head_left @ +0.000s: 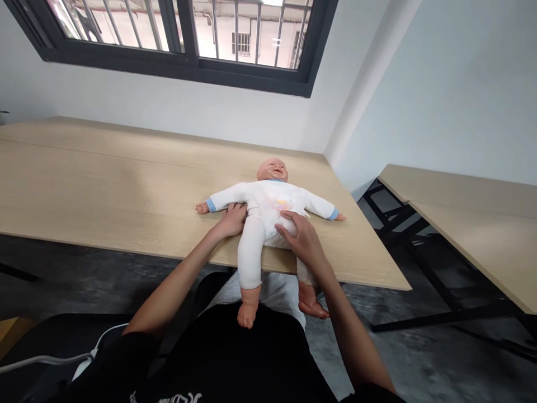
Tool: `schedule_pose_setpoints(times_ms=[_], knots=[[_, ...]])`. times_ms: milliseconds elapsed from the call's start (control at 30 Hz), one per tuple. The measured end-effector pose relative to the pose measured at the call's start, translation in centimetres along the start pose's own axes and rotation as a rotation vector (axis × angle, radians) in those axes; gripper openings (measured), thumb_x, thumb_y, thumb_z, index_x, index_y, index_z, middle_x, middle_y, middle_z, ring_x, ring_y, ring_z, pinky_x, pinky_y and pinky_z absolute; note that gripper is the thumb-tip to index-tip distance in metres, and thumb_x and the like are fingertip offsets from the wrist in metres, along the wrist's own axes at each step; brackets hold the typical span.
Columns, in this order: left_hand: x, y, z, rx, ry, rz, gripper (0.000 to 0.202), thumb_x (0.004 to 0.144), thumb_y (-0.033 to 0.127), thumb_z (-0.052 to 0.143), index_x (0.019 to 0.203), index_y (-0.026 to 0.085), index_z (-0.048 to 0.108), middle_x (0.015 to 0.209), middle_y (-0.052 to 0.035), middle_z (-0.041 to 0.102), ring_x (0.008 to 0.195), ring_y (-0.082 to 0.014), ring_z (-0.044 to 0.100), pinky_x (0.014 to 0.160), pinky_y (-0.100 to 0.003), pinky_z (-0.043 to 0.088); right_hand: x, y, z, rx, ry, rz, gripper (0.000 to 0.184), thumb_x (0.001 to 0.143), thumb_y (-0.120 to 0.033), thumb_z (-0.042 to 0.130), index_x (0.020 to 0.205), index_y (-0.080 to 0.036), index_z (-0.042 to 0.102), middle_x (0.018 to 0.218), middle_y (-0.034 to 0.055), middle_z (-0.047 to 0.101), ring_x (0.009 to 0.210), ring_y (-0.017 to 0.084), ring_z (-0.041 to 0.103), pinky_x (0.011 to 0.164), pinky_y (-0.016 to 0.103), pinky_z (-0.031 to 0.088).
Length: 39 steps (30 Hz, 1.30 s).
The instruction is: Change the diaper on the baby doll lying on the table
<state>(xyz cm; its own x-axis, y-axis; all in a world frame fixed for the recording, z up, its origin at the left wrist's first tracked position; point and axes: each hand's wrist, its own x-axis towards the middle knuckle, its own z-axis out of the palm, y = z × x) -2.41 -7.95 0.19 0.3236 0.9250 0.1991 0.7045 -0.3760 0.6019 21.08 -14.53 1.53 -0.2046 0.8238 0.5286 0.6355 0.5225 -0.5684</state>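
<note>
A baby doll [271,210] in a white suit with blue cuffs lies on its back on the wooden table [138,184]. Its head points toward the wall and its arms spread wide. Both legs hang over the near edge, bare feet toward me. Against the doll's side, under its outstretched arm on the left, rests my left hand [234,220], fingers extended and the tips partly hidden. My right hand [301,232] lies on the lower belly, thumb and fingers apart, touching the white cloth. A small coloured print shows on the chest.
A dark-framed window [197,61] with bars is set in the wall behind. To the right, past a gap, stands a second table [470,218] on black metal legs [432,274]. A white cable [46,359] runs over a dark seat at lower left.
</note>
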Motion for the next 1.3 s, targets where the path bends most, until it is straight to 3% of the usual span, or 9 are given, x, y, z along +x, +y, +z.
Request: schedule_pose_setpoints(times_ms=[67, 233, 367, 467, 600, 767, 900, 1067, 1300], knots=[[0.5, 0.0, 0.1, -0.062, -0.009, -0.016, 0.026, 0.070, 0.019, 0.060, 0.097, 0.018, 0.062, 0.116, -0.0137, 0.064, 0.115, -0.0327, 0.050, 0.100, -0.048, 0.041, 0.0, 0.0, -0.1, 0.002, 0.002, -0.003, 0.037, 0.094, -0.047, 0.057, 0.118, -0.019, 0.061, 0.126, 0.0107, 0.065, 0.118, 0.029, 0.060, 0.104, 0.048, 0.046], [0.7, -0.6, -0.5, -0.151, -0.016, -0.003, 0.010, 0.074, 0.019, 0.054, 0.083, 0.018, 0.050, 0.093, -0.0059, 0.062, 0.089, -0.0209, 0.056, 0.083, -0.033, 0.048, -0.1, 0.2, -0.1, 0.024, 0.009, -0.011, 0.038, 0.095, -0.046, 0.057, 0.120, -0.018, 0.061, 0.126, 0.0107, 0.065, 0.120, 0.028, 0.059, 0.106, 0.047, 0.045], [0.5, -0.9, 0.1, -0.197, 0.199, -0.085, 0.030, 0.071, 0.018, 0.065, 0.090, 0.019, 0.042, 0.098, -0.0050, 0.056, 0.089, -0.0187, 0.053, 0.080, -0.030, 0.045, -0.1, 0.2, -0.1, 0.014, 0.019, -0.022, 0.039, 0.095, -0.047, 0.057, 0.120, -0.017, 0.061, 0.125, 0.0114, 0.065, 0.119, 0.029, 0.059, 0.105, 0.048, 0.045], [0.1, -0.2, 0.7, -0.092, 0.299, -0.157, 0.033, 0.071, 0.015, 0.069, 0.085, 0.020, 0.040, 0.091, -0.0037, 0.053, 0.085, -0.0196, 0.051, 0.077, -0.031, 0.043, -0.1, 0.3, -0.1, 0.002, 0.025, -0.034, 0.039, 0.095, -0.047, 0.056, 0.120, -0.017, 0.061, 0.125, 0.0111, 0.065, 0.118, 0.029, 0.060, 0.103, 0.048, 0.046], [-1.0, 1.3, 0.5, 0.207, 0.387, -0.132, 0.025, 0.076, 0.018, 0.071, 0.084, 0.018, 0.047, 0.098, -0.0094, 0.055, 0.097, -0.0270, 0.049, 0.080, -0.037, 0.039, -0.1, 0.3, -0.1, -0.010, 0.027, -0.045, 0.039, 0.096, -0.047, 0.056, 0.120, -0.017, 0.061, 0.124, 0.0112, 0.066, 0.117, 0.030, 0.060, 0.102, 0.048, 0.046], [-2.3, 2.0, -0.3, 0.306, 0.281, -0.028, 0.013, 0.086, 0.018, 0.062, 0.073, 0.018, 0.062, 0.094, -0.0099, 0.064, 0.105, -0.0312, 0.047, 0.083, -0.043, 0.033, -0.2, 0.5, 0.1, -0.010, 0.032, -0.048, 0.039, 0.096, -0.048, 0.057, 0.120, -0.018, 0.061, 0.124, 0.0109, 0.066, 0.116, 0.029, 0.060, 0.102, 0.046, 0.047], [-2.7, 1.8, -0.2, 0.308, 0.234, -0.008, 0.014, 0.087, 0.019, 0.062, 0.091, 0.023, 0.075, 0.107, -0.0103, 0.068, 0.111, -0.0340, 0.044, 0.085, -0.049, 0.028, -0.2, 0.5, 0.1, -0.016, 0.036, -0.047, 0.039, 0.096, -0.048, 0.056, 0.121, -0.018, 0.060, 0.124, 0.0108, 0.066, 0.116, 0.029, 0.060, 0.101, 0.046, 0.047], [-2.3, 1.8, 0.4, 0.263, 0.168, -0.003, 0.020, 0.089, 0.014, 0.051, 0.093, 0.018, 0.071, 0.112, -0.0118, 0.070, 0.116, -0.0342, 0.045, 0.087, -0.049, 0.027, -0.2, 0.4, 0.1, -0.022, 0.042, -0.064, 0.038, 0.097, -0.048, 0.055, 0.119, -0.017, 0.061, 0.123, 0.0110, 0.066, 0.115, 0.029, 0.060, 0.100, 0.046, 0.047], [-1.7, 1.3, 0.5, 0.186, 0.157, -0.020, 0.015, 0.086, 0.014, 0.052, 0.088, 0.017, 0.067, 0.095, -0.0119, 0.072, 0.104, -0.0344, 0.056, 0.086, -0.046, 0.030, -0.3, 0.5, 0.2, -0.030, 0.026, -0.045, 0.038, 0.096, -0.047, 0.056, 0.121, -0.018, 0.059, 0.124, 0.0103, 0.065, 0.117, 0.029, 0.060, 0.103, 0.048, 0.046]])
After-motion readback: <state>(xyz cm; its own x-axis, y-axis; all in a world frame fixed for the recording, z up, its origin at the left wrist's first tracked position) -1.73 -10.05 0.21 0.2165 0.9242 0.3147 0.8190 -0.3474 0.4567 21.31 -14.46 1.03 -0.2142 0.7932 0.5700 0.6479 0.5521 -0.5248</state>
